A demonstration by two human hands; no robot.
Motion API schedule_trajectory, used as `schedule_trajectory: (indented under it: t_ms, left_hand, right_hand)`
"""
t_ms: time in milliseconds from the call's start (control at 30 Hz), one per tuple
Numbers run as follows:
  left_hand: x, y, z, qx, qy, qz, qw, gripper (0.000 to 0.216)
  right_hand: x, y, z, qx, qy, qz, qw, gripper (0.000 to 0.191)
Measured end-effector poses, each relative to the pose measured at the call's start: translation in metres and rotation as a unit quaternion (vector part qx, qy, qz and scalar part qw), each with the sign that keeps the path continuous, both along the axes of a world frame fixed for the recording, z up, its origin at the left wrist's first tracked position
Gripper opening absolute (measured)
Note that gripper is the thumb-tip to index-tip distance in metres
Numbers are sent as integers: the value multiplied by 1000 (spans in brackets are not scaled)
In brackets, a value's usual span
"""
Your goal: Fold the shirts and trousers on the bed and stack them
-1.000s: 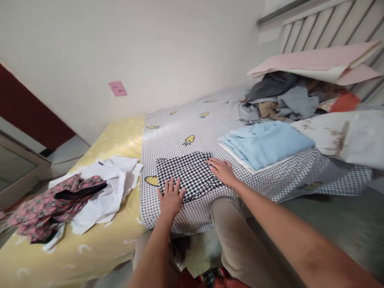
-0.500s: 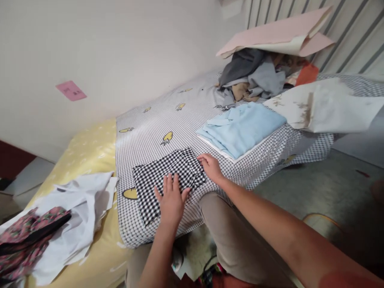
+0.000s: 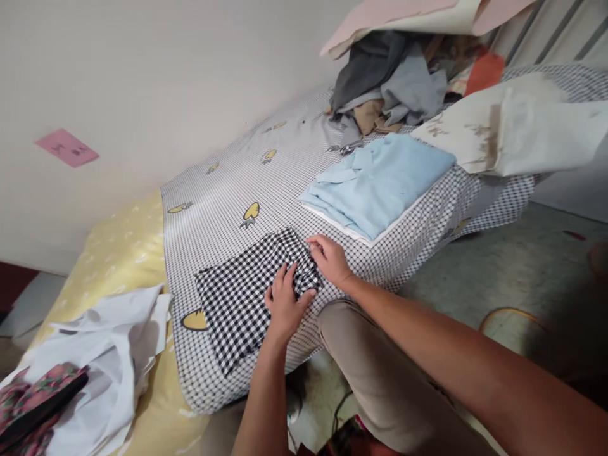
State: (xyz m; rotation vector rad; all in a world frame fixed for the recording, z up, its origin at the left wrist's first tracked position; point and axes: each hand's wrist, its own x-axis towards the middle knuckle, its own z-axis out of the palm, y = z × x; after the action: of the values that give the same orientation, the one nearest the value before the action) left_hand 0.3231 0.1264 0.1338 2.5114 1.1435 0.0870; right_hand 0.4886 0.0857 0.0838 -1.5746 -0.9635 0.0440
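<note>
A folded black-and-white checked garment (image 3: 237, 297) lies flat near the bed's front edge, its right end gathered and wrinkled. My left hand (image 3: 287, 304) rests on the garment beside the wrinkles, fingers apart and slightly bent. At the right edge, my right hand (image 3: 331, 259) has its fingers curled against the fabric and seems to pinch it; the fingertips are partly hidden. Beyond my right hand sits a folded light blue garment (image 3: 384, 183) on top of something white.
White clothing (image 3: 109, 342) and a floral piece with a black band (image 3: 42, 405) lie on the yellow bedding (image 3: 123, 221) at left. A heap of grey clothes (image 3: 394, 82) is at the back under pink sheeting (image 3: 399, 19). White sheeting (image 3: 527, 133) lies right.
My left hand has slid right across the checked garment, toward its gathered end, with its fingers less spread. My right hand stays at the right edge. The view has shifted slightly.
</note>
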Motion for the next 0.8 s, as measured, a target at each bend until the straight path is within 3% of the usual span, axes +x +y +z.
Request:
schedule_trajectory:
  t_ms: [133, 300, 433, 500, 633, 800]
  left_hand:
    - [0, 4, 4, -36, -10, 0, 999, 66]
    - [3, 5, 10, -51, -31, 26, 998, 46]
    - [10, 2, 9, -20, -19, 27, 999, 58]
    - [13, 3, 6, -43, -72, 62, 995, 58]
    - [12, 15, 1, -205, -287, 186, 917, 35]
    - [5, 25, 4, -273, -366, 239, 857, 40]
  right_hand:
    - [1, -1, -2, 5, 66, 0, 998, 24]
    - [2, -1, -2, 7, 99, 18, 995, 24]
    - [2, -1, -1, 7, 99, 19, 995, 24]
    - [2, -1, -2, 5, 93, 18, 995, 23]
    - [1, -1, -5, 3, 83, 22, 996, 22]
    - [0, 0, -7, 8, 63, 22, 998, 20]
